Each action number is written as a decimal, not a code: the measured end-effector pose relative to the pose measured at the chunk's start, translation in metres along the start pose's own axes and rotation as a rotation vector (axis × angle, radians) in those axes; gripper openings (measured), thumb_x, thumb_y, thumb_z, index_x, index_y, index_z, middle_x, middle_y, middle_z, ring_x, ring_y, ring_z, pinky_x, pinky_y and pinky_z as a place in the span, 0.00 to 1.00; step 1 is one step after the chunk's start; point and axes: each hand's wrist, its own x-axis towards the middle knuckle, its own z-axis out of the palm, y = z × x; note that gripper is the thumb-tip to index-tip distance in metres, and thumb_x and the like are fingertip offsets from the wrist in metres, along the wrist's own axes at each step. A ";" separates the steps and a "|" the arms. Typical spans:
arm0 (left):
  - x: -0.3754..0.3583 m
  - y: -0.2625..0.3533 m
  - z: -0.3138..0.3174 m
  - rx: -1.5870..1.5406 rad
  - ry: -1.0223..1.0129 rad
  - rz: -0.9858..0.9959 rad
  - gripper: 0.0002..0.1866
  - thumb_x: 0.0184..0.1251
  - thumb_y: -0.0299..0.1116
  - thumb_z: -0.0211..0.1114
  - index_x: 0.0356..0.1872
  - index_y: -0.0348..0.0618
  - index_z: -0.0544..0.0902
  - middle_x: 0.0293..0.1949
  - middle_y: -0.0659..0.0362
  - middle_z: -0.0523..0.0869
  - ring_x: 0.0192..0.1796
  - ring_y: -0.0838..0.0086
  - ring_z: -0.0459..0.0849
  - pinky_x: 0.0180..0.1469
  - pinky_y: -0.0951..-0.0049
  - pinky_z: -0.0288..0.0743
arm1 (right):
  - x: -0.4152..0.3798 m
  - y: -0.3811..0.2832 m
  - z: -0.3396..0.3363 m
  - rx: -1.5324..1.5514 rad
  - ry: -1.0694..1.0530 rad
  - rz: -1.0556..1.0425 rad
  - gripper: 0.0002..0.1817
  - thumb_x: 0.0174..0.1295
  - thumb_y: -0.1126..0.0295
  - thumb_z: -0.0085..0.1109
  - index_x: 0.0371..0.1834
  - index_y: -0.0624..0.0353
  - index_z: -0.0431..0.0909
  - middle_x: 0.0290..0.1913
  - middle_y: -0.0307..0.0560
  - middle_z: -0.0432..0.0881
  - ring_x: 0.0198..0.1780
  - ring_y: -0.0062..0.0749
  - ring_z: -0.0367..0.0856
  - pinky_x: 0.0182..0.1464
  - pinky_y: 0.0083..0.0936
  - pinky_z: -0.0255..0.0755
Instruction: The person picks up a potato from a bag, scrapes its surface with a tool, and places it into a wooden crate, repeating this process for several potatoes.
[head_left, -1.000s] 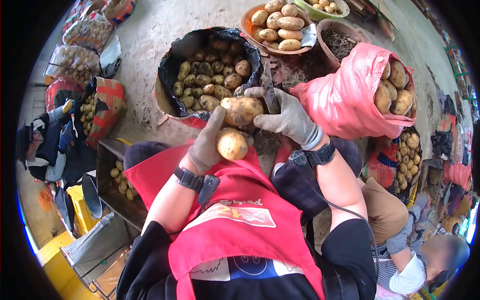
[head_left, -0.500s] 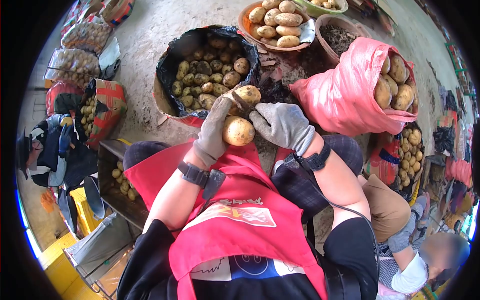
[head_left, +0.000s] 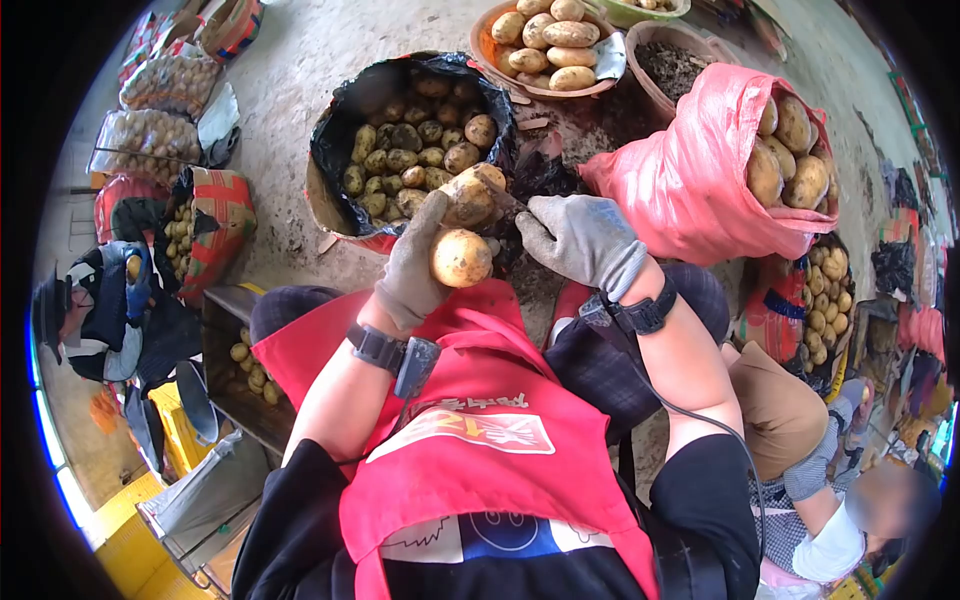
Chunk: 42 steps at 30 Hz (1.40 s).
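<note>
My left hand (head_left: 412, 268), in a grey glove, holds two potatoes: an upper one (head_left: 470, 198) and a lower pale one (head_left: 461, 258). Gloved in grey too, my right hand (head_left: 580, 238) is closed just right of them, with a thin dark tool (head_left: 508, 199) reaching from its fingers to the upper potato. Most of the tool is hidden in the grip. Both hands are above my red apron (head_left: 480, 370). Beyond them a black-lined basket (head_left: 325, 190) holds many potatoes, some dirty.
A pink sack (head_left: 680, 185) of potatoes leans at the right. At the top are an orange basin (head_left: 488, 62) of potatoes and a bucket (head_left: 640, 88) of dark scraps. One person (head_left: 100, 310) is at the left, another (head_left: 800, 450) at lower right.
My right hand has moved slightly right, away from the potatoes. My left hand and its potatoes have shifted a little left, and the lower potato has turned.
</note>
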 end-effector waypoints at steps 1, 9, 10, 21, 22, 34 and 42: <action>0.001 -0.002 0.001 -0.027 -0.046 -0.014 0.34 0.86 0.56 0.55 0.78 0.40 0.72 0.66 0.53 0.86 0.55 0.67 0.91 0.56 0.64 0.89 | 0.000 -0.001 0.003 0.003 0.000 0.005 0.17 0.73 0.55 0.60 0.33 0.55 0.86 0.31 0.60 0.88 0.35 0.59 0.89 0.37 0.52 0.81; 0.008 -0.016 -0.017 0.110 0.026 0.015 0.34 0.86 0.56 0.57 0.77 0.39 0.72 0.67 0.48 0.85 0.64 0.60 0.89 0.66 0.60 0.86 | 0.000 -0.015 0.003 -0.040 -0.189 -0.052 0.17 0.71 0.54 0.60 0.31 0.53 0.88 0.32 0.57 0.90 0.36 0.55 0.91 0.40 0.50 0.84; 0.007 -0.016 -0.016 0.140 0.058 -0.005 0.34 0.86 0.56 0.57 0.77 0.39 0.72 0.67 0.48 0.85 0.64 0.60 0.89 0.66 0.59 0.86 | 0.000 -0.013 0.004 -0.051 -0.219 -0.063 0.17 0.71 0.54 0.60 0.31 0.52 0.89 0.32 0.56 0.90 0.36 0.55 0.91 0.40 0.50 0.84; -0.003 -0.001 -0.007 0.002 0.024 -0.082 0.33 0.85 0.60 0.56 0.76 0.45 0.73 0.60 0.50 0.89 0.48 0.62 0.94 0.50 0.62 0.92 | -0.005 0.008 -0.013 0.023 0.019 0.007 0.17 0.74 0.56 0.60 0.32 0.55 0.84 0.29 0.61 0.86 0.34 0.61 0.87 0.36 0.54 0.78; -0.004 -0.002 -0.009 -0.003 -0.001 -0.081 0.33 0.86 0.57 0.56 0.78 0.43 0.72 0.64 0.50 0.86 0.54 0.62 0.92 0.55 0.61 0.90 | -0.005 0.009 -0.012 0.041 0.035 0.023 0.17 0.75 0.57 0.60 0.32 0.56 0.83 0.28 0.62 0.85 0.33 0.62 0.86 0.35 0.54 0.77; 0.003 -0.006 -0.014 -0.112 -0.069 -0.097 0.34 0.88 0.58 0.48 0.79 0.43 0.70 0.62 0.51 0.88 0.50 0.62 0.93 0.50 0.64 0.90 | -0.002 0.002 -0.011 0.068 -0.001 0.047 0.19 0.73 0.53 0.60 0.30 0.55 0.85 0.30 0.62 0.87 0.34 0.62 0.88 0.37 0.54 0.80; 0.002 -0.005 -0.006 -0.203 -0.026 -0.157 0.33 0.86 0.60 0.51 0.75 0.44 0.74 0.60 0.52 0.89 0.49 0.64 0.93 0.47 0.64 0.90 | -0.005 -0.007 0.004 0.050 -0.099 -0.034 0.19 0.73 0.53 0.60 0.31 0.55 0.86 0.29 0.61 0.87 0.34 0.61 0.88 0.38 0.52 0.81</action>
